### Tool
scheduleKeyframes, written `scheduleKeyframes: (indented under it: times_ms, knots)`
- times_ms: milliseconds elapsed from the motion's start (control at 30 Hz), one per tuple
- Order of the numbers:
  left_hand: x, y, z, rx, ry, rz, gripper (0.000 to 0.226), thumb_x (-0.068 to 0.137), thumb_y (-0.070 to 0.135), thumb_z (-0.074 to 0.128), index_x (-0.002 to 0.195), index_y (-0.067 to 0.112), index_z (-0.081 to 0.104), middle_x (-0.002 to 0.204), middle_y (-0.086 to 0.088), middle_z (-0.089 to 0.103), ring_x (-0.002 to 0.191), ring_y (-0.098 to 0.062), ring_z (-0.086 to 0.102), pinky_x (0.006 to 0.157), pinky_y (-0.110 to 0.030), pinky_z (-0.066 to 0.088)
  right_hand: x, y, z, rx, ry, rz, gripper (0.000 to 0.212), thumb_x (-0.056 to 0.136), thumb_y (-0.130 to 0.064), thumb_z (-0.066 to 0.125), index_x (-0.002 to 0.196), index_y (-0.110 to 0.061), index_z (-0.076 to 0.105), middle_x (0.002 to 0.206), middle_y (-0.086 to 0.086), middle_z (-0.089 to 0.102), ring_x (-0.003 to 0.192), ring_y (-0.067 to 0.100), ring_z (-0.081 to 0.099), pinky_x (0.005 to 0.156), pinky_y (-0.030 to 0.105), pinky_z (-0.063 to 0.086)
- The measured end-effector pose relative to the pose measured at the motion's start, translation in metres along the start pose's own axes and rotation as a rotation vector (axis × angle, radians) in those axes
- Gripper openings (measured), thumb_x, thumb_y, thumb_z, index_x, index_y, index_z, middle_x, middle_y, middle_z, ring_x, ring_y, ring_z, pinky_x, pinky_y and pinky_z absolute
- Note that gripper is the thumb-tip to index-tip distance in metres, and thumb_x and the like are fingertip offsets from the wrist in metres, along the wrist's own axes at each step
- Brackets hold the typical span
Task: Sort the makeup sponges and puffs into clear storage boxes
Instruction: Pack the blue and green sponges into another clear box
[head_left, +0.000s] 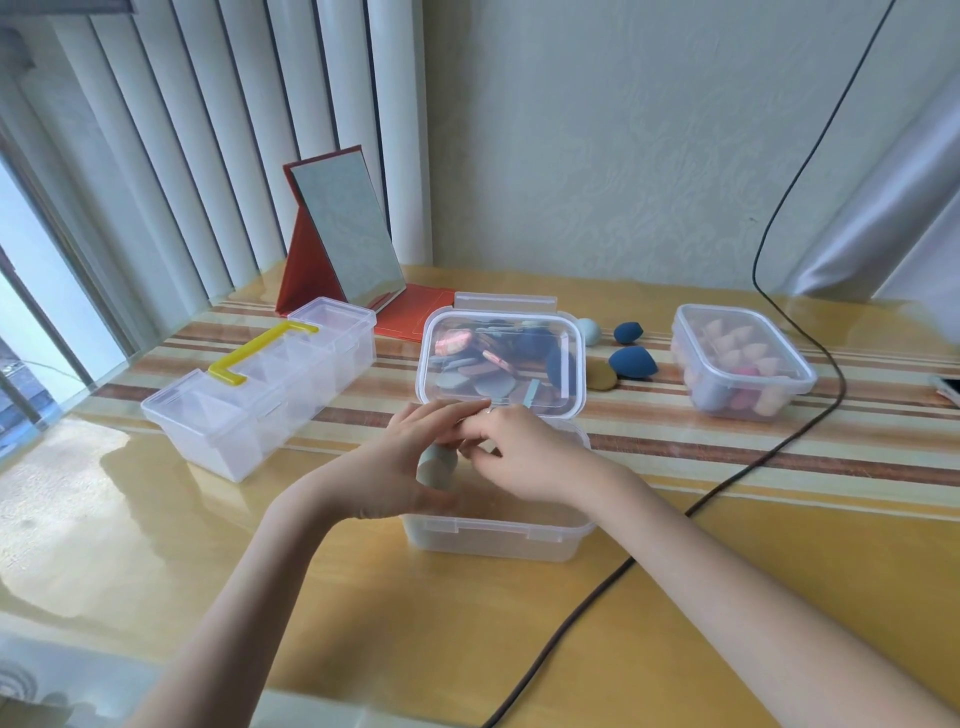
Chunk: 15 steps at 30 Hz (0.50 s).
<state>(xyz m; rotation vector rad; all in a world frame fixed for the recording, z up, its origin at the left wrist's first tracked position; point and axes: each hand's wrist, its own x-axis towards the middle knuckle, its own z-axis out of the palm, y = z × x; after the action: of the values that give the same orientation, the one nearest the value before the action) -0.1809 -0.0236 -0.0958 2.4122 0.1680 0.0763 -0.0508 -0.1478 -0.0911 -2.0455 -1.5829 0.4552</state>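
Observation:
My left hand grips a pale blue-green makeup sponge over the left rim of the near clear box, which stands open. My right hand meets it from the right, its curled fingertips pinching the same sponge. Right behind, a clear lidded box shows several flat puffs in blue, grey and pink. Loose sponges lie beside it: two dark blue, one pale blue and one mustard. At the right, another clear box holds peach and pink sponges.
A long clear divided case with a yellow handle sits at the left. A red folding mirror stands at the back. A black cable runs across the right of the wooden table. A phone edge shows at far right.

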Motion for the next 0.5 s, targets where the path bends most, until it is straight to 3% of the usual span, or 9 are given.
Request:
scheduleKeyframes:
  times_ms: [133, 333, 500]
  knots:
    - [0.002, 0.000, 0.001, -0.005, 0.058, -0.001, 0.081, 0.078, 0.016, 0.071, 0.137, 0.052, 0.028, 0.130, 0.034, 0.034, 0.123, 0.006, 0.028, 0.098, -0.016, 0.025, -0.002, 0.008, -0.009, 0.122, 0.112, 0.047, 0.035, 0.094, -0.005, 0.046, 0.107, -0.023, 0.073, 0.094, -0.011, 0.067, 0.090, 0.004, 0.065, 0.088, 0.025, 0.051]
    - [0.010, 0.000, -0.002, 0.090, 0.259, 0.145, 0.041, 0.084, 0.021, 0.068, 0.122, 0.033, 0.057, 0.115, 0.030, 0.055, 0.111, 0.006, 0.045, 0.095, -0.017, 0.033, -0.003, 0.012, -0.013, 0.124, 0.156, 0.049, 0.031, 0.092, -0.009, 0.051, 0.093, -0.028, 0.075, 0.088, -0.011, 0.070, 0.079, 0.008, 0.066, 0.079, 0.029, 0.054]
    - [0.023, -0.002, -0.017, -0.059, 0.387, 0.119, 0.028, 0.084, 0.041, 0.060, 0.110, 0.031, 0.066, 0.105, 0.026, 0.064, 0.103, -0.001, 0.057, 0.090, -0.020, 0.043, -0.003, 0.014, -0.036, 0.228, 0.333, 0.017, 0.032, 0.088, -0.002, 0.052, 0.077, -0.025, 0.073, 0.074, -0.011, 0.071, 0.060, 0.012, 0.065, 0.062, 0.025, 0.055]
